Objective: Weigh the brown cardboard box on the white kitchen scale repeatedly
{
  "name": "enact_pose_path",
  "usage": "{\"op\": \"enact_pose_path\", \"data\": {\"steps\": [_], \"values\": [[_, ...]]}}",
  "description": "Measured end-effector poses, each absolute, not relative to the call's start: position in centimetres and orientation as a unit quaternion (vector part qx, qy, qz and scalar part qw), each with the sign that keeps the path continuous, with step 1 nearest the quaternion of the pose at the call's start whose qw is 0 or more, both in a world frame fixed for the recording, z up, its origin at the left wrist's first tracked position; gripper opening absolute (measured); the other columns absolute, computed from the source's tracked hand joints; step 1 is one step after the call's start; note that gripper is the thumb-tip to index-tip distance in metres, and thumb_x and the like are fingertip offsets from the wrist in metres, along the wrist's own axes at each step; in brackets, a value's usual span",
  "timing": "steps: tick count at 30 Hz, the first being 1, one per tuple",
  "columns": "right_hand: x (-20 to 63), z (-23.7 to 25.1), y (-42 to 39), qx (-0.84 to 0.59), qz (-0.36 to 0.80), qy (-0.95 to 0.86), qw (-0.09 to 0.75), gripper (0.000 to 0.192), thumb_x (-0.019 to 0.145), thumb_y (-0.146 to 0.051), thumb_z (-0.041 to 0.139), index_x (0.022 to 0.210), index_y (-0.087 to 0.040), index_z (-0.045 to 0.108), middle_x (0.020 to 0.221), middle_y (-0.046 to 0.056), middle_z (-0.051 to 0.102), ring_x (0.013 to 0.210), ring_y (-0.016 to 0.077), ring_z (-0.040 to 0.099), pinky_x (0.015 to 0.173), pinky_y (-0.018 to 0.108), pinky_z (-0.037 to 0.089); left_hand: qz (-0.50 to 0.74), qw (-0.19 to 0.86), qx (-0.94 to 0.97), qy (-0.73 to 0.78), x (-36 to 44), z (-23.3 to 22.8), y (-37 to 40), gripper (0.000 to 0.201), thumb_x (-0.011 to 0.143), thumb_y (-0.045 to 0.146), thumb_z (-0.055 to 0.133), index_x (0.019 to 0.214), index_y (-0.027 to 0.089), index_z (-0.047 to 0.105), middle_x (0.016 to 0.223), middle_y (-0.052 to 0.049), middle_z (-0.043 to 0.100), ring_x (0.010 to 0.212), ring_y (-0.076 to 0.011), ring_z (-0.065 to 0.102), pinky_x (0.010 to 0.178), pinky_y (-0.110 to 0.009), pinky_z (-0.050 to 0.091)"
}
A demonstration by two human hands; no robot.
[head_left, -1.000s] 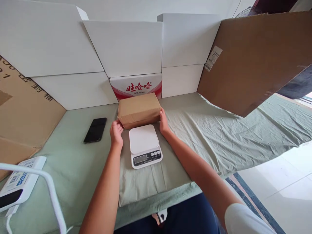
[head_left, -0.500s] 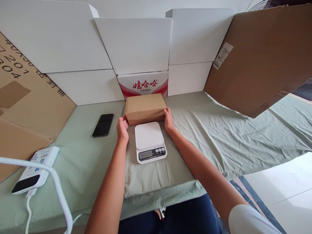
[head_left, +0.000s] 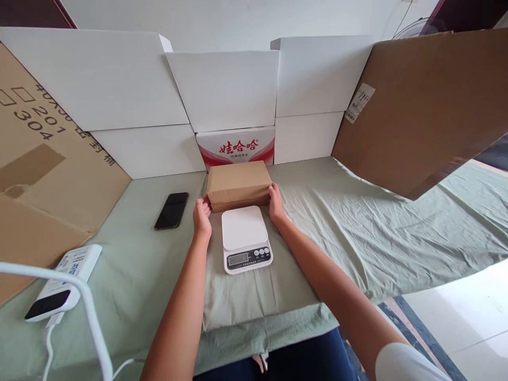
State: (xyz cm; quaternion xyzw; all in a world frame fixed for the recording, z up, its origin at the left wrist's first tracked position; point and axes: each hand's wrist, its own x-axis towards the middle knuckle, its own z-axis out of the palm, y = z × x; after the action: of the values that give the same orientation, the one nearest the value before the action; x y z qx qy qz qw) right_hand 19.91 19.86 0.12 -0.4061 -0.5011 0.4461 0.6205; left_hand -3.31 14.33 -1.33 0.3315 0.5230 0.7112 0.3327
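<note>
Nearest me, a small white digital kitchen scale (head_left: 246,239) sits on the pale green cloth-covered table (head_left: 357,238), its display and buttons facing me and its flat weighing plate bare. Just beyond it my left hand (head_left: 202,217) and right hand (head_left: 275,202) press against the two ends of a brown paper-wrapped rectangular parcel (head_left: 238,184), fingers curled onto its sides, the parcel lying flat on the cloth just behind the scale. Further left lies a black smartphone (head_left: 172,210), and behind the parcel stands a red-and-white printed carton (head_left: 236,148) among white cardboard panels (head_left: 222,90).
</note>
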Motion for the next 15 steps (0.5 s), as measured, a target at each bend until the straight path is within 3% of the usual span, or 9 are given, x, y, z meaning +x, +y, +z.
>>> {"op": "enact_pose_path", "data": {"steps": [15], "values": [[19.80, 0.44, 19.68, -0.409, 0.449, -0.489, 0.626, 0.042, 0.089, -0.053, 0.044, 0.118, -0.027, 0.060, 0.131, 0.004, 0.064, 0.128, 0.0244, 0.053, 0.114, 0.045, 0.039, 0.707, 0.332, 0.337, 0.525, -3.45, -1.37, 14.24, 0.076, 0.086, 0.079, 0.041, 0.124, 0.019, 0.068, 0.138, -0.021, 0.064, 0.132, -0.0298, 0.060, 0.111, -0.046, 0.042]]}}
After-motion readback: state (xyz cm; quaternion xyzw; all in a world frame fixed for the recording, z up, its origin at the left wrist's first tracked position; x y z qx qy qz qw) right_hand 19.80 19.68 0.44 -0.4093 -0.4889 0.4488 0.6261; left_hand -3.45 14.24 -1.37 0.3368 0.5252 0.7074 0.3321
